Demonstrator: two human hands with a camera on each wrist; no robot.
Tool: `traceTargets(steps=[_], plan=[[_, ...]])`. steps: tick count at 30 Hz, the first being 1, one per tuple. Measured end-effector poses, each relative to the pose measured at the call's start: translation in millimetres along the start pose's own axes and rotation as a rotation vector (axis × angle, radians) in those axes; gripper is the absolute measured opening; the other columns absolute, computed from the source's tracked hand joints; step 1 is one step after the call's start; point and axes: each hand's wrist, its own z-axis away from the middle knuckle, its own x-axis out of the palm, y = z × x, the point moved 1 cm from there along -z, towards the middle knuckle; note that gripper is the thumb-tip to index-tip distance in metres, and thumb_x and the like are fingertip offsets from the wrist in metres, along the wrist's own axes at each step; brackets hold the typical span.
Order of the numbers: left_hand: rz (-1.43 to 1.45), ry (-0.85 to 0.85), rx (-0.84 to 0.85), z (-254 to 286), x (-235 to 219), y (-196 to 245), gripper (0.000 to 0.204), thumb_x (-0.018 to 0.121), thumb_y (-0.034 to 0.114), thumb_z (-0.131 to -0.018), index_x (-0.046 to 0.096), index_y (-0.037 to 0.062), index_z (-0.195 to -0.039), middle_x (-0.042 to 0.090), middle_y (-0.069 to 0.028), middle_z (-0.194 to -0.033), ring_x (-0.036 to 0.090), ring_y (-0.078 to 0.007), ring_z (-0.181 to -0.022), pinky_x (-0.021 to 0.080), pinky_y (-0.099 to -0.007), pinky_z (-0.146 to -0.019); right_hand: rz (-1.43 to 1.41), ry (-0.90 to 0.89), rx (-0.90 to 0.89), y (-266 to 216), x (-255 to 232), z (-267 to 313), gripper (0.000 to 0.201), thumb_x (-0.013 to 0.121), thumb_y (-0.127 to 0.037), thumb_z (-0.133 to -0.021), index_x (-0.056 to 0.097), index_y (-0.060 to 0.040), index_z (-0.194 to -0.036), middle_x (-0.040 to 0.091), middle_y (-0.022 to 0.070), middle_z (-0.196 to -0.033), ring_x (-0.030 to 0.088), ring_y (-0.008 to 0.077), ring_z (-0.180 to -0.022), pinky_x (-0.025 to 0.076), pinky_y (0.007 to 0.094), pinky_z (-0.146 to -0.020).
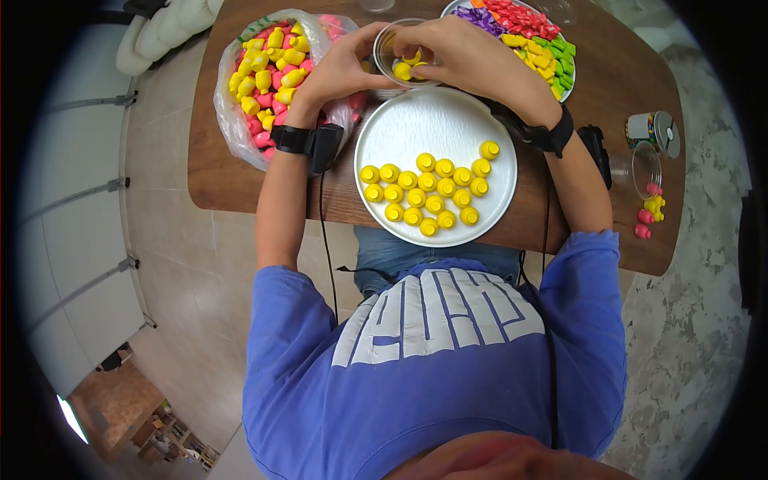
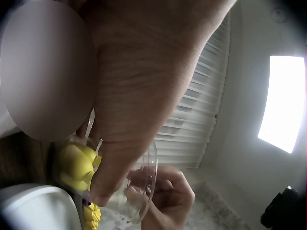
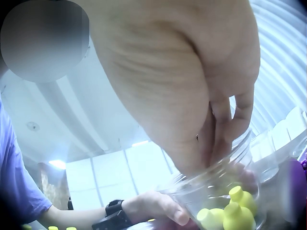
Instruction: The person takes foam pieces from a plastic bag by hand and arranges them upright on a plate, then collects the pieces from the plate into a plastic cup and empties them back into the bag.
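Note:
My left hand (image 1: 342, 69) grips a clear plastic cup (image 3: 192, 195) from its side, beyond the white plate. Several small yellow bottle-shaped pieces (image 3: 238, 218) lie in the bottom of the cup. Over its mouth, my right hand (image 1: 478, 59) points down with its fingertips inside the rim; in the left wrist view no piece shows between those loosely bent fingers. The round white plate (image 1: 428, 120) carries many more yellow bottle-shaped pieces (image 1: 427, 182), standing upright mostly on its near half.
At the left, a plastic bag (image 1: 228, 128) bulges with yellow and pink pieces. Colourful wrapped pieces fill a plate (image 1: 570, 90) at the back right. A lidded jar (image 1: 640, 126), another clear cup (image 1: 646, 168) and a few pink and yellow pieces (image 1: 646, 216) line the right edge.

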Motion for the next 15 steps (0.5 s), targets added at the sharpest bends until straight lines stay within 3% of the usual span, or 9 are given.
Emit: traceTargets(steps=[6, 10, 12, 15], plan=[[-0.011, -0.014, 0.016, 1.6, 1.2, 8.0, 0.082, 0.094, 0.008, -0.072, 0.055, 0.0041, -0.144, 0.064, -0.0068, -0.137, 0.061, -0.0182, -0.126, 0.049, -0.0352, -0.111, 0.058, -0.064, 0.12, -4.6, 13.2, 0.4, 0.019, 0.078, -0.012, -0.082, 0.065, -0.0058, -0.094, 0.071, 0.0123, -0.085, 0.07, 0.0317, -0.075, 0.054, 0.0412, -0.067], [-0.021, -0.026, 0.031, 1.8, 0.9, 8.0, 0.081, 0.093, 0.008, -0.072, 0.056, 0.0047, -0.144, 0.064, -0.0067, -0.137, 0.062, -0.0183, -0.127, 0.048, -0.0353, -0.111, 0.127, -0.04, 0.114, -1.8, 18.9, 1.4, 0.015, 0.076, -0.013, -0.084, 0.065, -0.0068, -0.092, 0.071, 0.0113, -0.083, 0.069, 0.0319, -0.075, 0.053, 0.0422, -0.066], [-0.032, -0.031, 0.033, 1.6, 1.0, 7.8, 0.081, 0.093, 0.008, -0.072, 0.056, 0.0046, -0.144, 0.064, -0.0069, -0.137, 0.062, -0.0186, -0.127, 0.048, -0.0354, -0.112, 0.145, 0.038, 0.02, 2.2, 21.2, 1.4, 0.014, 0.075, -0.013, -0.085, 0.065, -0.0067, -0.093, 0.071, 0.0118, -0.083, 0.069, 0.0328, -0.075, 0.053, 0.0433, -0.065], [0.002, -0.031, 0.026, 1.7, 1.3, 5.9, 0.08, 0.092, 0.008, -0.072, 0.056, 0.0046, -0.144, 0.065, -0.0069, -0.137, 0.062, -0.0192, -0.127, 0.047, -0.0357, -0.112, 0.129, -0.019, 0.1, -3.3, 19.1, 0.0, 0.013, 0.074, -0.013, -0.086, 0.065, -0.0067, -0.094, 0.071, 0.013, -0.083, 0.069, 0.0341, -0.074, 0.053, 0.0437, -0.065]])
